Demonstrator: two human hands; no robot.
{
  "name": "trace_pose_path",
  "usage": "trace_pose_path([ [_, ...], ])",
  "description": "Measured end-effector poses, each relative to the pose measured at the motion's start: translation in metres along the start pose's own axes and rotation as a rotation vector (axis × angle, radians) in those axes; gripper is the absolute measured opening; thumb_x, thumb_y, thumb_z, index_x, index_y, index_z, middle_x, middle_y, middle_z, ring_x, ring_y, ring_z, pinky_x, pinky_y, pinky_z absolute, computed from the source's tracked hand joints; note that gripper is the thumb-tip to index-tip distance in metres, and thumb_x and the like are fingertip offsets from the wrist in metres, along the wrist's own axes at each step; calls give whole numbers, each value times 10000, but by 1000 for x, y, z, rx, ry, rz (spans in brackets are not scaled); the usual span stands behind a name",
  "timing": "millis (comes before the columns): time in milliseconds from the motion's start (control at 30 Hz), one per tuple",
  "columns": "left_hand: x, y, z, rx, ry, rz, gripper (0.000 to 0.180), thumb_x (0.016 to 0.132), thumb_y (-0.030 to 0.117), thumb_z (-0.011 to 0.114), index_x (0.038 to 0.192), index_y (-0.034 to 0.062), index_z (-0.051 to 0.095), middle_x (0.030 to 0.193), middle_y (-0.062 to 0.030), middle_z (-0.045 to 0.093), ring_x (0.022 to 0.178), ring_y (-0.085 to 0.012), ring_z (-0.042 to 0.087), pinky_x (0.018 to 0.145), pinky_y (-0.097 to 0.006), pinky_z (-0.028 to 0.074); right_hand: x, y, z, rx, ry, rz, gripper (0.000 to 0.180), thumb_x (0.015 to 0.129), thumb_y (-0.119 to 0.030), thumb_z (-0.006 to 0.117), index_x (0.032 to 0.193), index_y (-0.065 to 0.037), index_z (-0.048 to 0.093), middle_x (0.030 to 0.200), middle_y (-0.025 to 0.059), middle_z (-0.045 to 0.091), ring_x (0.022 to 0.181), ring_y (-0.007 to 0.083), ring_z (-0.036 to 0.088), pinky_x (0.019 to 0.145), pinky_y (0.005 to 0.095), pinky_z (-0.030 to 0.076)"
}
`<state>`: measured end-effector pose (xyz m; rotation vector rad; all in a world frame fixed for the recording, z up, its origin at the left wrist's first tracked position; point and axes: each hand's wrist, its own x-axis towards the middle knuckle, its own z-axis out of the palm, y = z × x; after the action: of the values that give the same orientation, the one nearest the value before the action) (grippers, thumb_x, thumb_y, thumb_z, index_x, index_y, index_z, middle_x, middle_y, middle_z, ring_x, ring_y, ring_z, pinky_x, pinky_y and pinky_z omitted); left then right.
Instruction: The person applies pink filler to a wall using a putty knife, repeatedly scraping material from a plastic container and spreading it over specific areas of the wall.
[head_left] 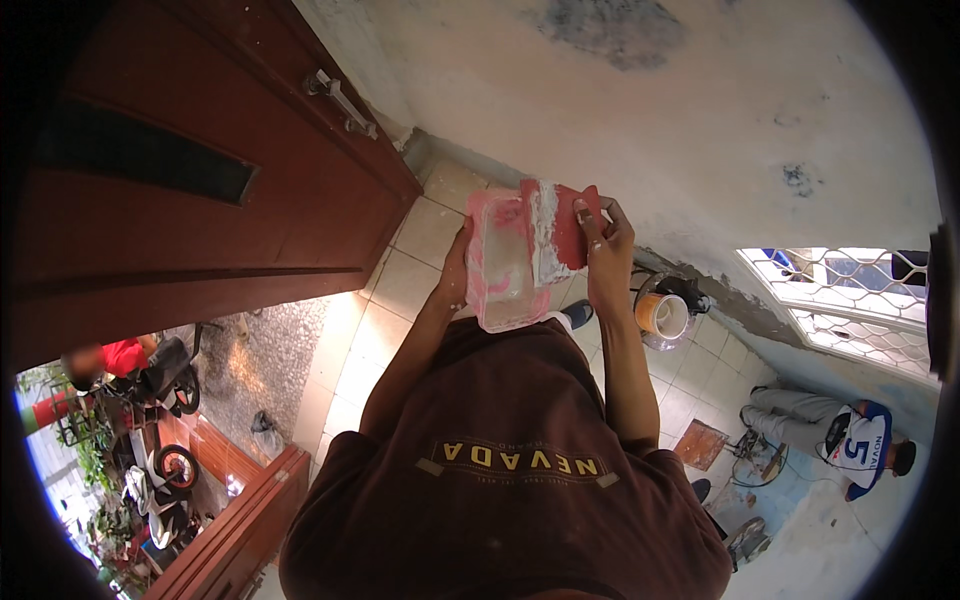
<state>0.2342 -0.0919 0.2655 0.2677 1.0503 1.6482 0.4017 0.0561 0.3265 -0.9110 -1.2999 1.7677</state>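
Note:
My left hand (pixel 456 268) grips the side of a shallow plastic container (pixel 476 262), clear and smeared with pink and whitish residue. In my right hand (pixel 608 248) is a red, flat putty spreader (pixel 570 232), pinched with the thumb on its face. Thick white putty coats the spreader's left part. The spreader lies over the container's right side, hiding part of it; whether the two touch, I cannot tell. Both are in front of my chest, above the tiled floor.
A patchy plastered wall (pixel 740 130) rises ahead, with a grille window (pixel 830 280) at right. A brown door (pixel 200 170) stands at left, beside a doorway to parked motorcycles (pixel 165 490). Right of me are a bucket (pixel 662 316) and a person (pixel 845 440) in a jersey.

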Motion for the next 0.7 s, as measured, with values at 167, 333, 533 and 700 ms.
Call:
trace_pose_path([
  [167,-9,-9,0,59,-9,-122,767,1097,622,396,1590,35,414,1507,-166,575,1351,-285,596,1140,-428,490,20,-4,-1,-9,48,-74,226,1048,-240,704,1098,-26,650,724,-35,602,620,25,445,534,239,335],
  [333,-11,-9,1,-64,-60,-152,756,1102,604,396,1595,30,403,1512,-177,568,1355,-301,593,1138,-443,494,47,0,12,-7,92,-135,250,1045,-251,708,1114,-17,651,721,-30,605,632,34,465,543,247,355],
  [533,-9,-13,-9,-8,-68,-114,758,1102,603,397,1593,25,403,1524,-183,556,1373,-316,575,1163,-456,469,65,7,17,8,138,-174,273,1044,-262,709,1116,-7,643,737,-9,630,660,40,490,556,247,372],
  [700,-8,-18,-14,-105,-89,-49,768,1099,629,367,1576,29,420,1499,-183,573,1349,-310,592,1132,-457,501,64,0,18,244,296,-202,277,1054,-259,691,1152,-8,625,865,15,660,669,54,523,565,246,419],
])
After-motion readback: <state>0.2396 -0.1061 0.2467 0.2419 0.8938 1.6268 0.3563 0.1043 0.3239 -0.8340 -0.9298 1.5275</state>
